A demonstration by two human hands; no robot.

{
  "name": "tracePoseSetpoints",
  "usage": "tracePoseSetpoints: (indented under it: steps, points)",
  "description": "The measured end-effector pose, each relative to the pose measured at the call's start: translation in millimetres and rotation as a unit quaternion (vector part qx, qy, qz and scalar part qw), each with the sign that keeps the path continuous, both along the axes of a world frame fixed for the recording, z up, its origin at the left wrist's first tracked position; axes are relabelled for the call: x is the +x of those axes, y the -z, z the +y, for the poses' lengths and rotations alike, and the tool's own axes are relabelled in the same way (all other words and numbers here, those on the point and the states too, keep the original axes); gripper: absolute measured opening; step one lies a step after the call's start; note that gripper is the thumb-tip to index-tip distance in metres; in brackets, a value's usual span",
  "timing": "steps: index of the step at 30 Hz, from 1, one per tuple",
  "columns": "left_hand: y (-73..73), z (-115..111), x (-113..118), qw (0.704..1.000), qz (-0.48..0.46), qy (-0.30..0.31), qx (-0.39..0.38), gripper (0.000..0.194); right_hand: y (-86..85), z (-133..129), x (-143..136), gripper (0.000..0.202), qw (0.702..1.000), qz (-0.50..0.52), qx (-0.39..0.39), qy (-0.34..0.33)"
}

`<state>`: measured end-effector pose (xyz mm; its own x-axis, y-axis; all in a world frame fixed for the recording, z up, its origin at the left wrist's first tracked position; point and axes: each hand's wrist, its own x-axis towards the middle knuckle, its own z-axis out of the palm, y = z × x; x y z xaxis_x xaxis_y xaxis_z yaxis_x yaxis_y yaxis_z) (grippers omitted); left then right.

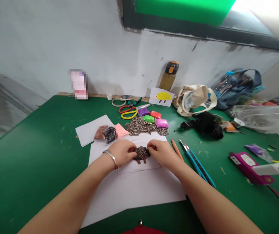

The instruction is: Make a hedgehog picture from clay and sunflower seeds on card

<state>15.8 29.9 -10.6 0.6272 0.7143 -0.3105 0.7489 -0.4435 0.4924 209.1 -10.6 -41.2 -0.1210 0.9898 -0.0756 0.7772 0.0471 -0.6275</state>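
A small hedgehog figure (142, 152) covered in sunflower seeds, with short brown feet, lies on a white card (139, 168) over larger white sheets (129, 191). At its left edge, my left hand (121, 153) has thumb and fingers closed and touches it; a silver bracelet circles that wrist. My right hand (163, 152) pinches at the figure's right edge. Whatever either set of fingertips holds is hidden. Loose sunflower seeds (139, 126) are heaped just behind the card. A brown clay packet (101, 132), a black one (110, 134) and a peach one (121, 130) lie beyond my left hand.
Behind the seeds are coloured clay packets (156, 114), scissors (129, 112) and a hedgehog drawing (162, 97) against a bottle (170, 76). Utility knives (198, 164) and an orange pencil (176, 149) lie right of the sheets. Farther right sits a purple glue-gun-like device (250, 167) with a cord.
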Motion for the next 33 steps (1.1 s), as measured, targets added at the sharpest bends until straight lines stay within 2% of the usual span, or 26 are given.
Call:
tracePoseSetpoints:
  steps: [14, 21, 28, 33]
  points:
    - [7.2, 4, -2, 0.999, -0.013, 0.026, 0.023, 0.031, 4.4, -1, -6, 0.01, 0.997, -0.076, 0.016, -0.001]
    - [8.4, 4, -2, 0.999, -0.028, 0.029, 0.003, 0.032, 4.5, -1, -7, 0.01, 0.996, -0.084, 0.014, 0.003]
    - [7.6, 3, -3, 0.999, -0.004, 0.025, 0.028, 0.032, -1.7, -1, -1, 0.014, 0.999, -0.028, -0.022, 0.011]
    - [5.7, 3, -3, 0.999, 0.003, 0.025, 0.028, 0.03, -10.5, -4, 2, 0.013, 0.998, -0.056, -0.017, 0.016]
